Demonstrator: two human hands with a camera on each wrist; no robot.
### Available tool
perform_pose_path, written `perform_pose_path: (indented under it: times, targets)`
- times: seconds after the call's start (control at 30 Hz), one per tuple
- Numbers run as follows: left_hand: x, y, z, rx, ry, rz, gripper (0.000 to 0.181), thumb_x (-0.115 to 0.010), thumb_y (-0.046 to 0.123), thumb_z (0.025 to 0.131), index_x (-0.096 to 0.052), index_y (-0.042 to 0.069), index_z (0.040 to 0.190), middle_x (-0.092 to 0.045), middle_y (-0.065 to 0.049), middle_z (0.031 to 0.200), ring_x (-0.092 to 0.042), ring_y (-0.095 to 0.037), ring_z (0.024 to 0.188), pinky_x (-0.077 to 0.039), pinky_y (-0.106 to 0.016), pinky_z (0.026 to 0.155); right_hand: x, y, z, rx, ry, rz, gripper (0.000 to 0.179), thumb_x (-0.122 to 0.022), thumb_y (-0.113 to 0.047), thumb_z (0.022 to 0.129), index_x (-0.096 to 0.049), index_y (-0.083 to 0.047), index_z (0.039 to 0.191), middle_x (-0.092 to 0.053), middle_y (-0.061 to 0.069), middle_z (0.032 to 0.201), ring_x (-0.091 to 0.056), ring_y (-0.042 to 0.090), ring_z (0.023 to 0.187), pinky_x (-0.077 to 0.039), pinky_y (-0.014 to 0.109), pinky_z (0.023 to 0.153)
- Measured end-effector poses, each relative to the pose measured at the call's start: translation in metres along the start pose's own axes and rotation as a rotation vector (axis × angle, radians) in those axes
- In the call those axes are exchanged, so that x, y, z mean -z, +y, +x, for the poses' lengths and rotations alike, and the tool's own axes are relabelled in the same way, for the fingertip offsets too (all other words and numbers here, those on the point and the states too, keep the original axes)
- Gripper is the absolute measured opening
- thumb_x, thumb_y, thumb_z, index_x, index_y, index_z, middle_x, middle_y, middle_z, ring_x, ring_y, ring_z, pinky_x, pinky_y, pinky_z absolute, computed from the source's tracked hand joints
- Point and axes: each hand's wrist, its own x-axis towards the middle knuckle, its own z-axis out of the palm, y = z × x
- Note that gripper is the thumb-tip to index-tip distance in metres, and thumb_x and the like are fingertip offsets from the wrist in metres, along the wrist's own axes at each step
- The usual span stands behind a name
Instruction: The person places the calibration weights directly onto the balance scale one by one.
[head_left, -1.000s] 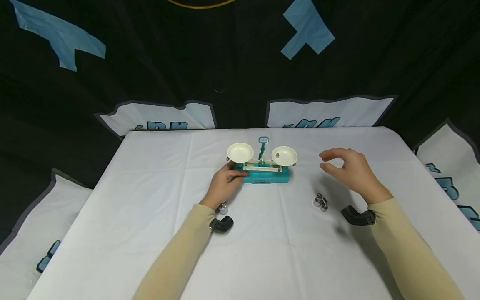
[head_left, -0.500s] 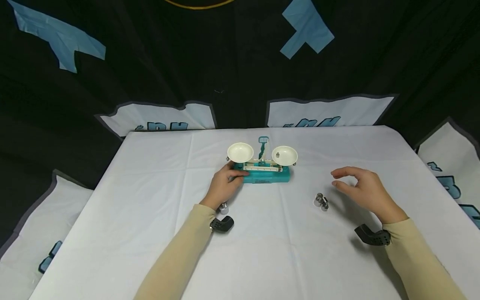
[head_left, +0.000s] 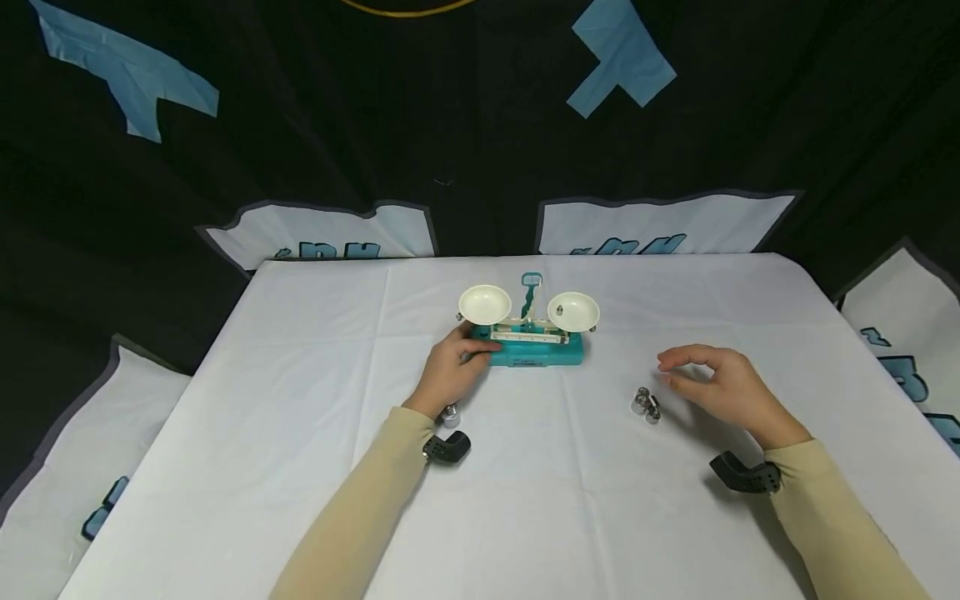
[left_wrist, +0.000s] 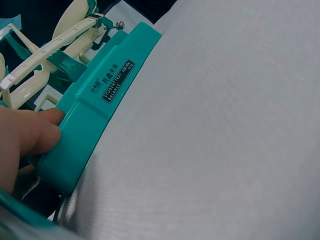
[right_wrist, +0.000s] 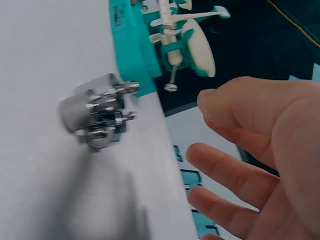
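A teal tray balance with two cream pans stands on the white-covered table. My left hand grips the left end of its base, with thumb and fingertips pressed on the teal plastic in the left wrist view. In the right pan sits a small metal weight; the left pan holds nothing visible. My right hand, fingers spread and loosely bent around nothing, hovers just right of several shiny knobbed metal weights bunched on the cloth.
Another metal weight stands beside my left wrist, partly hidden by it. The white tablecloth runs to the table's far edge, with a black curtain behind. Each wrist carries a black camera mount.
My right hand has moved right and back toward me, coming beside the bunched weights, with a slight shift left lately. The left hand stays on the balance.
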Motion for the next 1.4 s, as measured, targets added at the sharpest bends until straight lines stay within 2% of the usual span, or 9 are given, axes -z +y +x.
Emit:
perform_pose_path:
  times: [0.1, 0.2, 0.3, 0.4, 0.5, 0.63, 0.87, 1.13, 1.4]
  targets:
    - [0.001, -0.001, 0.0, 0.009, -0.001, -0.004, 0.024, -0.063, 0.011, 0.095, -0.079, 0.005, 0.112, -0.039, -0.022, 0.161, -0.036, -0.039, 0.151, -0.032, -0.053, 0.123, -0.006, 0.004, 0.001, 0.012, -0.048, 0.029, 0.011, -0.073, -0.01, 0.091, -0.077, -0.009, 0.101, -0.071, 0.019, 0.127, -0.049, -0.016, 0.111, -0.044, 0.065, 0.101]
    - [-0.001, -0.001, 0.001, 0.013, -0.002, -0.008, 0.023, -0.064, 0.011, 0.095, -0.079, 0.006, 0.112, -0.039, -0.02, 0.161, -0.036, -0.038, 0.151, -0.032, -0.053, 0.124, -0.011, 0.007, 0.001, 0.016, -0.093, 0.045, 0.009, -0.074, -0.011, 0.091, -0.077, -0.011, 0.1, -0.07, 0.019, 0.13, -0.06, 0.012, 0.125, -0.043, 0.064, 0.104]
    - [-0.002, 0.0, 0.002, 0.012, -0.004, -0.006, 0.023, -0.064, 0.012, 0.095, -0.079, 0.006, 0.112, -0.039, -0.02, 0.162, -0.036, -0.038, 0.151, -0.032, -0.053, 0.124, -0.014, 0.008, 0.0, 0.017, -0.121, 0.049, 0.01, -0.075, -0.01, 0.089, -0.078, -0.012, 0.099, -0.069, 0.019, 0.131, -0.055, 0.046, 0.132, -0.041, 0.065, 0.107]
    - [-0.002, 0.002, 0.003, 0.013, -0.007, -0.002, 0.023, -0.064, 0.012, 0.095, -0.079, 0.006, 0.112, -0.039, -0.02, 0.162, -0.036, -0.039, 0.152, -0.032, -0.053, 0.124, -0.017, 0.008, -0.001, 0.03, -0.125, 0.019, 0.011, -0.076, -0.008, 0.088, -0.079, -0.014, 0.097, -0.07, 0.018, 0.129, -0.056, 0.044, 0.131, -0.042, 0.059, 0.108]
    - [-0.002, 0.004, 0.003, 0.011, -0.006, 0.0, 0.023, -0.063, 0.012, 0.095, -0.079, 0.007, 0.111, -0.039, -0.02, 0.162, -0.036, -0.038, 0.152, -0.033, -0.053, 0.123, -0.02, 0.008, -0.001, 0.062, -0.114, -0.019, 0.013, -0.079, -0.007, 0.085, -0.079, -0.017, 0.094, -0.072, 0.016, 0.126, -0.06, 0.042, 0.128, -0.047, 0.031, 0.106]
    - [-0.001, 0.005, 0.003, 0.007, -0.003, -0.002, 0.023, -0.063, 0.011, 0.095, -0.079, 0.006, 0.111, -0.04, -0.02, 0.162, -0.037, -0.038, 0.151, -0.033, -0.053, 0.123, -0.022, 0.007, -0.001, 0.101, -0.105, -0.025, 0.014, -0.081, -0.008, 0.084, -0.079, -0.018, 0.093, -0.073, 0.016, 0.124, -0.062, 0.042, 0.125, -0.035, 0.002, 0.094]
    - [-0.001, 0.003, 0.001, 0.015, -0.002, -0.002, 0.023, -0.063, 0.012, 0.095, -0.079, 0.007, 0.111, -0.039, -0.02, 0.162, -0.036, -0.039, 0.152, -0.033, -0.054, 0.123, -0.026, 0.008, -0.001, 0.128, -0.101, -0.011, 0.013, -0.081, -0.007, 0.084, -0.08, -0.017, 0.094, -0.073, 0.015, 0.123, -0.063, 0.041, 0.122, -0.035, 0.0, 0.095]
    - [0.0, 0.001, 0.0, 0.015, -0.001, -0.004, 0.022, -0.064, 0.011, 0.095, -0.079, 0.007, 0.111, -0.04, -0.019, 0.162, -0.036, -0.038, 0.152, -0.032, -0.053, 0.124, -0.03, 0.009, -0.001, 0.178, -0.07, -0.002, 0.016, -0.081, -0.004, 0.083, -0.08, -0.018, 0.091, -0.075, 0.012, 0.118, -0.063, 0.026, 0.12, -0.034, -0.002, 0.096]
    - [0.0, 0.0, 0.0, 0.013, 0.005, 0.002, 0.022, -0.064, 0.012, 0.096, -0.079, 0.007, 0.111, -0.04, -0.019, 0.161, -0.037, -0.038, 0.151, -0.033, -0.053, 0.123, -0.033, 0.007, -0.001, 0.175, -0.048, 0.004, 0.018, -0.082, -0.001, 0.081, -0.08, -0.017, 0.09, -0.079, 0.008, 0.109, -0.062, 0.042, 0.121, -0.029, -0.002, 0.099]
